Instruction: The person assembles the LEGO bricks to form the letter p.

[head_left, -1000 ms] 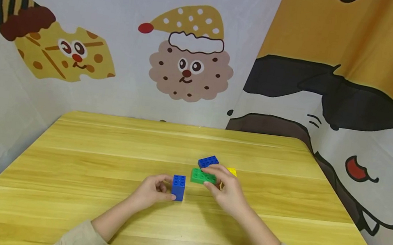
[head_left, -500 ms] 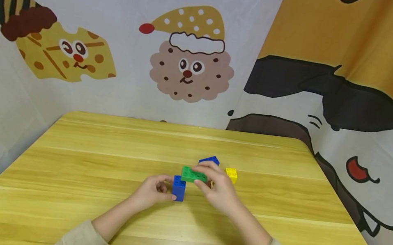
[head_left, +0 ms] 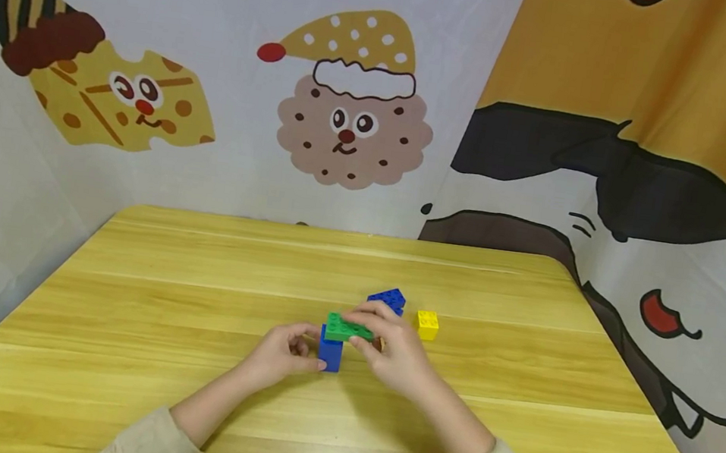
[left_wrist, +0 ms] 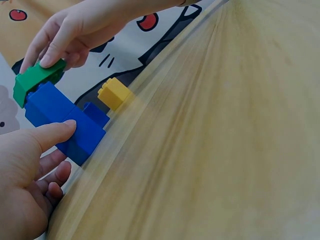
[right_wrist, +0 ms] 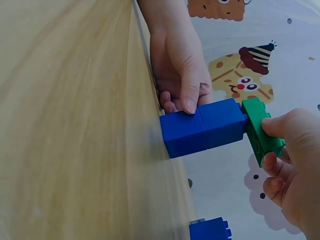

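Two stacked blue bricks (head_left: 330, 357) stand upright on the table, and the left hand (head_left: 282, 354) grips them low, its thumb on the near side. The right hand (head_left: 398, 350) pinches one end of a long green brick (head_left: 348, 329), whose other end lies over the top of the stack. In the right wrist view the green brick (right_wrist: 257, 127) sits slightly tilted on the studs of the blue stack (right_wrist: 205, 127); whether it is pressed fully down cannot be told.
Another blue brick (head_left: 389, 298) lies behind the right hand, partly hidden by it. To its right is a small yellow brick (head_left: 427, 325). A wooden table (head_left: 228, 255) reaches back to a cloth with cartoon figures.
The right hand has moved left with the green brick and lowered it onto the blue stack. The yellow brick has come into full view. The left hand has stayed in place.
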`<state>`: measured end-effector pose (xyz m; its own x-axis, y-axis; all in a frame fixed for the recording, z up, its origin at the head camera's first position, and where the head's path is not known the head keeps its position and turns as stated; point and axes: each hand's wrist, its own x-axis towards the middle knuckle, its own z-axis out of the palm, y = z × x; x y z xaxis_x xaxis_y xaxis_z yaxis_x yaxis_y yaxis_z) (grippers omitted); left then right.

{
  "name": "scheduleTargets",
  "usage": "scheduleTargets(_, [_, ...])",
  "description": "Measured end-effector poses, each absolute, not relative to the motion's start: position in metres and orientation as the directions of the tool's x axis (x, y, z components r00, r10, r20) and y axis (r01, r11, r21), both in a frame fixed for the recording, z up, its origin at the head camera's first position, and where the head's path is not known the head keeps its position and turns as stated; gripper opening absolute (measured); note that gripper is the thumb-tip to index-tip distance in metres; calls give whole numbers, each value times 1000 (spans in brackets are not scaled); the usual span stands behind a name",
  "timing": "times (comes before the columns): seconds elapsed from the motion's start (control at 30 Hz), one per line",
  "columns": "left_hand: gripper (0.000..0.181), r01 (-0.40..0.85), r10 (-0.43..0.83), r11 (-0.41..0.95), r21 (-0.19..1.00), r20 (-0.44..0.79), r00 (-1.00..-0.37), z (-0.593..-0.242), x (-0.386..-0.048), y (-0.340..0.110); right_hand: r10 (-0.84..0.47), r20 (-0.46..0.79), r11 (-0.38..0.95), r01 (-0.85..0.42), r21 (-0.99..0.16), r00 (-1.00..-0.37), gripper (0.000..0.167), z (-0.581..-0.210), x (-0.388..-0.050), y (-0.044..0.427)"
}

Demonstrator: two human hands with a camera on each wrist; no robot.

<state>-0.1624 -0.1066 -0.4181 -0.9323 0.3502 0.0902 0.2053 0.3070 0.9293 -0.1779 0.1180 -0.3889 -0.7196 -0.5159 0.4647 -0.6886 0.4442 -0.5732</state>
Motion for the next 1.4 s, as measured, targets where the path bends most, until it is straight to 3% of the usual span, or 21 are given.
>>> scheduleTargets(1.07, [38,203,347,307,930,89,-934,-417,-162,-106,-548,458,462,-709,-532,-700,31,-392,-176,115])
scheduleTargets(1.4, [38,224,353,309,925,107,-930,-430,-169,-108,-590,443,508,-736,-447,-675,31,-385,-175,113])
